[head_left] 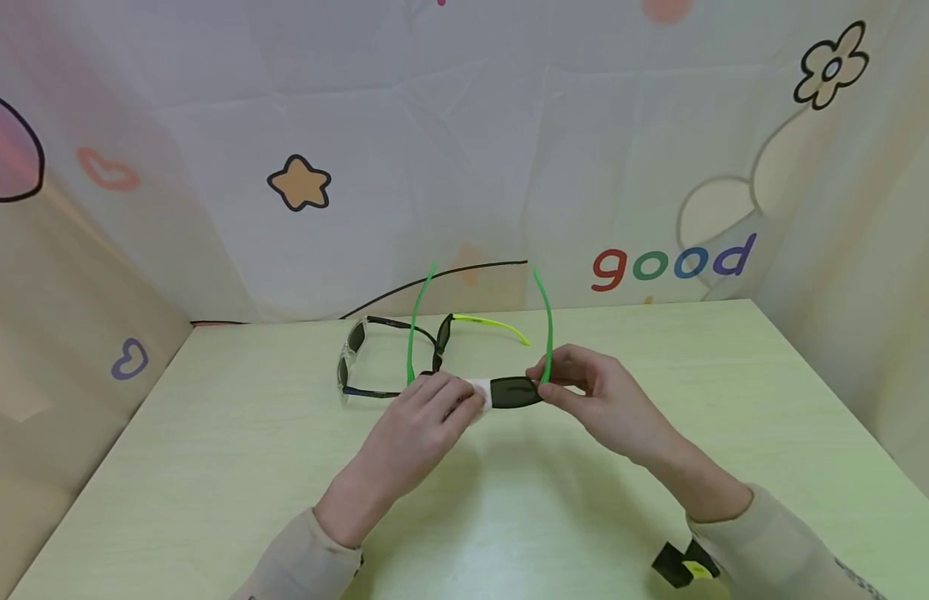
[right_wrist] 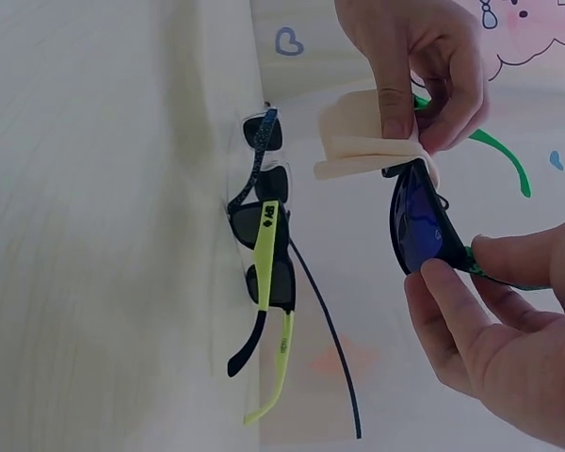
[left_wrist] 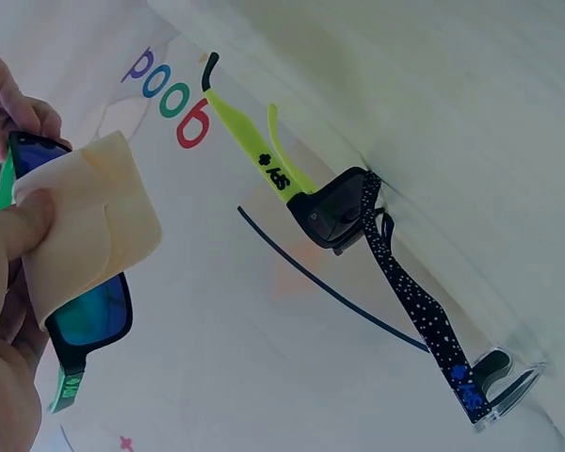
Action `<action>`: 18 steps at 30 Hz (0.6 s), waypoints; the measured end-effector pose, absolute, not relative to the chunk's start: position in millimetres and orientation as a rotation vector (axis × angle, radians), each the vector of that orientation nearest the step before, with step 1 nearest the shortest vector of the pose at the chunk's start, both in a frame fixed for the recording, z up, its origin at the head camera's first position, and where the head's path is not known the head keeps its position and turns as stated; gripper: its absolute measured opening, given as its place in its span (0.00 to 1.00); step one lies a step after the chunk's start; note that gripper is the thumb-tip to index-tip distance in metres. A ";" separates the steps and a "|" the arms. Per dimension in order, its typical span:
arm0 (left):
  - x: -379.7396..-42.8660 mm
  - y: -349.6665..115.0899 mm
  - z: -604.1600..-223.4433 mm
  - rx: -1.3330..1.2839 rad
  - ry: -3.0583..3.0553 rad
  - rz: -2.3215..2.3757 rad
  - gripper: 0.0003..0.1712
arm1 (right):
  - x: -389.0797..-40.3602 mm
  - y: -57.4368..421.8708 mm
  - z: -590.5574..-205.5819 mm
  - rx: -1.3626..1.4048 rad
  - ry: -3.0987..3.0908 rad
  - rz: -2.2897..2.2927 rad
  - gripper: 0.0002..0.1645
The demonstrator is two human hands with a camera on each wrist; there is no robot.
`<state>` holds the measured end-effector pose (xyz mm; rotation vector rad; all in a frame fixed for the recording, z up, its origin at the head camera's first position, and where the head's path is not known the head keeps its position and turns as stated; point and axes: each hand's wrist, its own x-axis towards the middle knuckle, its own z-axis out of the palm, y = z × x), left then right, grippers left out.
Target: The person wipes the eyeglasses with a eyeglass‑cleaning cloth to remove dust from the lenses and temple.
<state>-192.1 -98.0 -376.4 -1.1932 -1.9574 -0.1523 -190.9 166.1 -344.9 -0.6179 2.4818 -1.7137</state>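
Observation:
Sunglasses with green temples and a black frame (head_left: 515,392) are held above the table, temples pointing away from me. My left hand (head_left: 415,425) pinches a pale cloth (left_wrist: 94,217) folded over the front of the frame. In the left wrist view the thumb presses the cloth, and a blue-green mirrored lens (left_wrist: 92,311) shows below it. With thumb and fingers, my right hand (head_left: 606,404) grips the frame's right corner by the hinge. The right wrist view shows those fingertips at the edge of the bluish lens (right_wrist: 422,226), the cloth (right_wrist: 358,137) covering the other side.
Behind the hands, clear-framed sunglasses with dark speckled temples (head_left: 352,354) stand on the table (head_left: 232,467). Touching or overlapping them are black sunglasses with yellow temples (head_left: 444,332). A small black and yellow item (head_left: 681,567) shows by the right sleeve. A printed curtain (head_left: 464,167) borders the table.

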 end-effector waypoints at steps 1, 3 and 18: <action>-192.0 -97.9 -376.6 -1.195 -1.956 -0.151 0.07 | -190.8 166.2 -345.8 -0.614 2.471 -1.724 0.10; -191.6 -97.6 -376.9 -1.195 -1.956 -0.148 0.08 | -191.1 165.6 -347.5 -0.602 2.452 -1.743 0.13; -191.1 -95.1 -380.2 -1.177 -1.981 -0.200 0.12 | -190.3 163.7 -350.2 -0.580 2.378 -1.831 0.11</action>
